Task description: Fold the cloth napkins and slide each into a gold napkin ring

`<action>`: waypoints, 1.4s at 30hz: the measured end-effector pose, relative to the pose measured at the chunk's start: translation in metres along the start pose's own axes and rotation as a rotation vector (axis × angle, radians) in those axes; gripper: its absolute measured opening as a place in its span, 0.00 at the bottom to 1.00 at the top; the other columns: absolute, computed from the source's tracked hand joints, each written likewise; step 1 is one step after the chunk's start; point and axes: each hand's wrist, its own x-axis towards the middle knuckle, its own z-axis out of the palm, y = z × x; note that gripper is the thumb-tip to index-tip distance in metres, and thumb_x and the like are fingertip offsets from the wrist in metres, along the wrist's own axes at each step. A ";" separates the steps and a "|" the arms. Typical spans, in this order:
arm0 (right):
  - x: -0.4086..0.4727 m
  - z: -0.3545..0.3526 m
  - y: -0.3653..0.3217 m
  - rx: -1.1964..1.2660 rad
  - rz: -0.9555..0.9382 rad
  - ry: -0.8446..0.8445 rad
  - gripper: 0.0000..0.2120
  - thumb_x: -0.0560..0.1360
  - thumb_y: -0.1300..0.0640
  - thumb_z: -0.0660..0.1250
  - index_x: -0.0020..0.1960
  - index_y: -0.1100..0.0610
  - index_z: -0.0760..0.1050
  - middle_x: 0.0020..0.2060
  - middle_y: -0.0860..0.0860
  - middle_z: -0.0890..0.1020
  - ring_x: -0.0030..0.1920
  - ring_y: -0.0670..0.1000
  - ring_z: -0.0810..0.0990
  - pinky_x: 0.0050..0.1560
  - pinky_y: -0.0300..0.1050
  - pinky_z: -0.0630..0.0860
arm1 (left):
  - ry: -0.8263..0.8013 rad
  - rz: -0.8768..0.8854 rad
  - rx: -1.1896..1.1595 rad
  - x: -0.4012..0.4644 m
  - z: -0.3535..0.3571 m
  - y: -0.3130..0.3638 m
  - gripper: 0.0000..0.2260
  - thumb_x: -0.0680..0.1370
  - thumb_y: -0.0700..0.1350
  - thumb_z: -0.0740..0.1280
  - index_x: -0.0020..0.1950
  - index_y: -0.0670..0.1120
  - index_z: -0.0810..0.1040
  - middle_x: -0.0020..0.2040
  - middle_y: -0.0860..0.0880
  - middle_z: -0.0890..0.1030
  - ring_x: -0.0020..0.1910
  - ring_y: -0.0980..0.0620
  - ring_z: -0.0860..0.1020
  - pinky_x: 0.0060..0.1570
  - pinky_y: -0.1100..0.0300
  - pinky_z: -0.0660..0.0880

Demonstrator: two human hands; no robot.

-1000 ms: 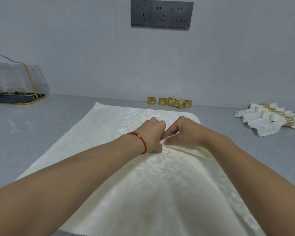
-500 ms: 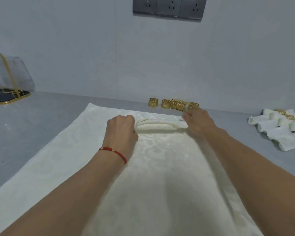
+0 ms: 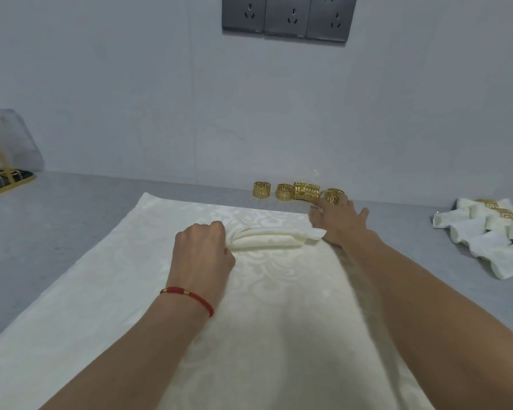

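Your left hand point(image 3: 203, 253) grips the folded napkin point(image 3: 274, 237); your right hand point(image 3: 338, 223), fingers spread, touches a gold ring point(image 3: 333, 196) near the tabletop's point(image 3: 71, 208) far edge.

no text, label or number can be read anywhere.

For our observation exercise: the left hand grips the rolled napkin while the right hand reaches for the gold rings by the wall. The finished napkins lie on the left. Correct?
Not quite. The head view shows the finished napkins on the right. Otherwise correct: the left hand grips the rolled napkin; the right hand reaches the gold rings.
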 end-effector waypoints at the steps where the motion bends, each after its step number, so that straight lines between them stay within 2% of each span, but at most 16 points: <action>1: -0.008 -0.004 0.005 0.047 -0.027 0.036 0.18 0.83 0.43 0.53 0.71 0.42 0.68 0.66 0.59 0.70 0.67 0.60 0.70 0.70 0.67 0.57 | -0.006 -0.002 0.003 0.000 -0.001 0.000 0.22 0.68 0.36 0.69 0.31 0.47 0.55 0.27 0.50 0.61 0.31 0.43 0.63 0.34 0.55 0.57; 4: -0.042 -0.021 0.023 0.268 -0.085 0.190 0.14 0.82 0.45 0.59 0.67 0.42 0.66 0.55 0.56 0.73 0.54 0.59 0.76 0.61 0.58 0.70 | -0.013 0.001 0.004 0.001 -0.004 0.002 0.19 0.69 0.37 0.68 0.31 0.47 0.57 0.28 0.49 0.64 0.31 0.43 0.64 0.35 0.55 0.58; 8: -0.101 -0.048 0.048 0.614 -0.117 0.322 0.07 0.83 0.49 0.61 0.58 0.43 0.63 0.40 0.57 0.77 0.34 0.54 0.75 0.38 0.51 0.70 | 0.022 0.011 -0.024 -0.002 -0.013 0.008 0.15 0.69 0.37 0.67 0.32 0.46 0.61 0.30 0.47 0.69 0.33 0.41 0.67 0.36 0.55 0.59; 11: -0.147 -0.060 0.056 1.009 -0.075 0.220 0.07 0.85 0.51 0.60 0.55 0.42 0.63 0.36 0.58 0.77 0.31 0.54 0.76 0.38 0.56 0.77 | 0.034 0.017 -0.045 -0.002 -0.016 0.011 0.12 0.65 0.36 0.70 0.32 0.44 0.66 0.28 0.45 0.71 0.30 0.40 0.68 0.34 0.55 0.60; 13: -0.168 -0.066 0.056 1.298 -0.038 0.141 0.09 0.85 0.55 0.61 0.59 0.43 0.64 0.40 0.60 0.76 0.32 0.55 0.76 0.39 0.56 0.79 | 0.039 0.031 -0.051 -0.002 -0.017 0.012 0.11 0.64 0.35 0.71 0.31 0.42 0.69 0.27 0.43 0.72 0.30 0.39 0.70 0.33 0.54 0.61; 15: -0.175 -0.068 0.052 1.397 -0.016 0.109 0.14 0.84 0.57 0.61 0.65 0.42 0.65 0.41 0.59 0.77 0.32 0.55 0.75 0.39 0.55 0.81 | 0.059 0.041 -0.044 -0.002 -0.019 0.014 0.10 0.64 0.35 0.72 0.31 0.40 0.70 0.26 0.43 0.72 0.29 0.38 0.71 0.32 0.54 0.61; 17: -0.175 -0.065 0.050 1.357 -0.001 0.116 0.14 0.84 0.56 0.61 0.67 0.43 0.70 0.43 0.57 0.79 0.33 0.54 0.76 0.39 0.54 0.81 | 0.082 0.053 -0.050 -0.002 -0.021 0.016 0.11 0.63 0.35 0.73 0.30 0.39 0.71 0.25 0.43 0.72 0.27 0.38 0.71 0.31 0.55 0.61; 20: -0.175 -0.060 0.052 1.263 0.046 0.135 0.08 0.83 0.54 0.62 0.60 0.48 0.78 0.43 0.58 0.79 0.32 0.53 0.77 0.42 0.55 0.80 | 0.106 0.096 -0.054 -0.006 -0.025 0.021 0.14 0.58 0.32 0.75 0.28 0.39 0.70 0.23 0.44 0.70 0.23 0.41 0.69 0.30 0.58 0.60; 23: -0.176 -0.062 0.052 1.232 0.072 0.079 0.08 0.82 0.52 0.65 0.60 0.48 0.75 0.42 0.61 0.80 0.32 0.52 0.79 0.40 0.51 0.76 | 0.117 0.127 -0.048 -0.006 -0.026 0.022 0.15 0.55 0.32 0.77 0.27 0.39 0.70 0.22 0.44 0.69 0.22 0.42 0.67 0.29 0.60 0.58; 27: -0.182 -0.067 0.044 1.208 -0.012 -0.031 0.08 0.82 0.51 0.66 0.61 0.46 0.74 0.49 0.60 0.83 0.34 0.51 0.80 0.36 0.43 0.74 | 0.146 0.174 -0.052 -0.007 -0.028 0.025 0.15 0.55 0.31 0.77 0.27 0.39 0.70 0.22 0.44 0.69 0.22 0.42 0.68 0.27 0.62 0.54; 30: -0.186 -0.065 0.040 1.218 -0.087 -0.067 0.09 0.82 0.52 0.66 0.61 0.45 0.73 0.50 0.60 0.84 0.37 0.51 0.81 0.40 0.47 0.74 | 0.156 0.193 -0.057 -0.009 -0.027 0.028 0.14 0.57 0.32 0.76 0.28 0.39 0.70 0.23 0.44 0.70 0.23 0.41 0.69 0.30 0.59 0.59; 33: -0.187 -0.063 0.040 1.158 -0.142 -0.151 0.11 0.79 0.50 0.71 0.58 0.41 0.72 0.46 0.57 0.86 0.39 0.53 0.80 0.43 0.50 0.75 | 0.164 0.189 -0.085 -0.011 -0.026 0.030 0.13 0.59 0.32 0.76 0.30 0.39 0.71 0.25 0.44 0.71 0.25 0.41 0.70 0.31 0.57 0.61; 35: -0.189 -0.063 0.040 1.088 -0.180 -0.175 0.15 0.77 0.52 0.74 0.57 0.41 0.71 0.40 0.52 0.86 0.36 0.52 0.76 0.39 0.46 0.74 | 0.176 0.222 -0.097 -0.012 -0.028 0.033 0.14 0.59 0.32 0.76 0.29 0.40 0.71 0.24 0.45 0.71 0.25 0.42 0.70 0.31 0.57 0.61; 37: -0.192 -0.066 0.039 0.927 -0.241 -0.096 0.18 0.74 0.52 0.77 0.55 0.42 0.69 0.40 0.45 0.84 0.29 0.48 0.72 0.32 0.40 0.70 | 0.181 0.273 -0.106 -0.015 -0.031 0.037 0.15 0.57 0.31 0.76 0.28 0.40 0.70 0.24 0.46 0.70 0.25 0.43 0.69 0.29 0.57 0.62; 39: -0.192 -0.072 0.041 0.758 -0.314 0.022 0.22 0.69 0.51 0.79 0.54 0.42 0.69 0.46 0.41 0.82 0.27 0.46 0.70 0.30 0.38 0.68 | 0.173 0.308 -0.113 -0.018 -0.032 0.040 0.16 0.56 0.31 0.77 0.28 0.41 0.70 0.24 0.47 0.70 0.24 0.44 0.69 0.30 0.58 0.62; 42: -0.189 -0.077 0.045 0.616 -0.360 0.088 0.29 0.66 0.48 0.81 0.59 0.34 0.70 0.49 0.38 0.81 0.35 0.47 0.76 0.40 0.40 0.74 | 0.158 0.319 -0.113 -0.019 -0.032 0.041 0.16 0.56 0.31 0.77 0.28 0.41 0.70 0.24 0.47 0.71 0.24 0.44 0.70 0.29 0.58 0.62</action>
